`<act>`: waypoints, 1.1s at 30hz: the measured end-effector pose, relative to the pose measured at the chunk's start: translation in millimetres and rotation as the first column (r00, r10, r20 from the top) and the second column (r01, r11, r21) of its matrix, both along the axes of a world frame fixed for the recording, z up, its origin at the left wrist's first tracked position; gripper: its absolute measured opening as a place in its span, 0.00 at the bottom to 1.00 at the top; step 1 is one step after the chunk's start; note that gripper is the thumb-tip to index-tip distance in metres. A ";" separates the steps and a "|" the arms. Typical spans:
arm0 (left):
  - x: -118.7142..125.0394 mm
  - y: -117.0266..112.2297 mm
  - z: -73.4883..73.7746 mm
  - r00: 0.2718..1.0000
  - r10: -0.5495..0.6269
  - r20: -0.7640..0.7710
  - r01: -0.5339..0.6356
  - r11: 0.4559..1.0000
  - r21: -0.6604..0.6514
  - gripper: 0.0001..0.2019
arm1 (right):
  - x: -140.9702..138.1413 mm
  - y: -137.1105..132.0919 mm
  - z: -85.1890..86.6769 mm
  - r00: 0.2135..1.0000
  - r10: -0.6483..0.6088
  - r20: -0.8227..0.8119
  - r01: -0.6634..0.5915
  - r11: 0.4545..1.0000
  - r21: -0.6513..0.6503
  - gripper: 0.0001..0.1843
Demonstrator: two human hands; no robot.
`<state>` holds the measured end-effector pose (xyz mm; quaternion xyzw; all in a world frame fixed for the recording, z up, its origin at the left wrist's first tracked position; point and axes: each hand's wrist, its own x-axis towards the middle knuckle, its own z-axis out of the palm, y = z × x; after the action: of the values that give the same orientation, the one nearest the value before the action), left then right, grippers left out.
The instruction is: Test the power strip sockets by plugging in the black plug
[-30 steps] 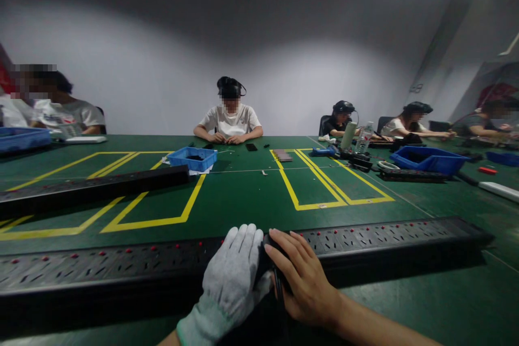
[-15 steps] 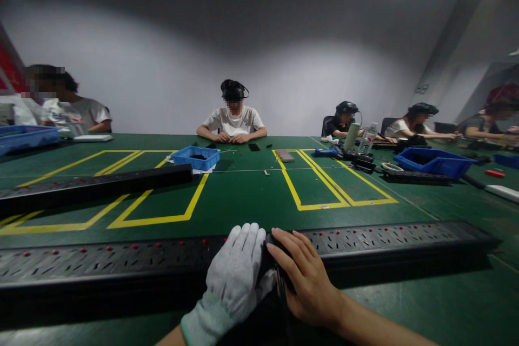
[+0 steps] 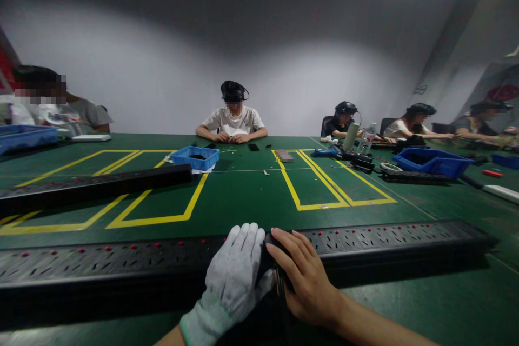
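Observation:
A long black power strip with red switches lies across the table in front of me. My left hand, in a light grey glove, rests over its middle with the fingers straight and side by side. Beside it, my bare right hand curves its fingers over a black rounded piece. A black cord runs down from between the hands. My hands hide most of that piece, and I cannot tell whether it is a plug.
Another black power strip lies at left, near a blue bin. Yellow tape marks the green table. At right are another blue bin and a plastic bottle. A person sits opposite; several others sit around.
My hands and the power strip keep their places. The view has shifted very slightly, and the person at far left has leaned a little.

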<state>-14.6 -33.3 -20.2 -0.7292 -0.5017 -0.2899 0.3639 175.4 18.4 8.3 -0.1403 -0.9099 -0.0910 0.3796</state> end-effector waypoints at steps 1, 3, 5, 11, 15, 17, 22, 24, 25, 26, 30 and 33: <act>0.0 0.0 0.1 1.000 0.001 0.003 -0.001 1.000 0.005 0.28 | 0.0 0.0 0.3 1.000 0.001 -0.002 -0.001 1.000 0.002 0.29; 0.2 0.5 0.5 1.000 -0.004 0.002 0.003 1.000 0.017 0.28 | -0.1 0.1 0.6 1.000 0.002 -0.004 -0.002 1.000 0.003 0.29; 0.5 1.2 0.9 1.000 -0.004 -0.003 0.004 1.000 0.014 0.28 | -0.4 0.0 0.8 1.000 -0.001 -0.005 0.001 1.000 0.000 0.29; 0.3 0.9 1.1 1.000 -0.005 -0.010 0.005 1.000 -0.005 0.28 | -0.5 -1.2 0.9 1.000 -0.008 0.015 0.008 1.000 0.006 0.27; -0.3 0.5 1.1 1.000 0.001 -0.019 -0.002 1.000 -0.007 0.28 | -0.7 -1.3 1.1 1.000 -0.012 0.023 0.012 1.000 0.004 0.27; 0.0 0.6 1.7 1.000 -0.003 -0.012 0.004 1.000 0.010 0.28 | -1.0 -0.9 0.9 1.000 -0.015 0.025 0.015 1.000 0.003 0.27; 1.7 0.2 3.0 1.000 -0.007 -0.002 0.007 1.000 0.013 0.28 | -1.1 0.4 0.2 1.000 -0.006 0.017 0.006 1.000 0.011 0.27; 1.7 -0.5 2.7 1.000 -0.005 0.000 0.005 1.000 0.000 0.28 | -0.8 0.3 0.1 1.000 -0.004 0.016 0.004 1.000 0.007 0.27; 1.6 -0.8 2.5 1.000 -0.005 0.001 0.005 1.000 -0.005 0.28 | -0.7 0.1 0.1 1.000 -0.006 0.017 0.006 1.000 0.004 0.27; 1.4 -1.1 2.3 1.000 -0.006 0.000 0.006 1.000 -0.008 0.28 | -0.6 -0.1 0.1 1.000 -0.009 0.016 0.008 1.000 0.002 0.27; 1.0 -0.9 2.0 1.000 -0.012 -0.001 0.012 1.000 0.007 0.28 | -0.4 -0.5 -0.3 1.000 -0.008 0.008 0.008 1.000 0.014 0.27; 1.4 0.5 2.2 1.000 -0.015 0.001 0.015 1.000 0.013 0.27 | -0.3 0.2 -1.2 1.000 -0.004 0.002 0.004 1.000 0.016 0.27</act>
<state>-13.3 -32.9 -17.9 -0.7304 -0.4946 -0.2964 0.3661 175.0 18.5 7.0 -0.1388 -0.9093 -0.0993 0.3796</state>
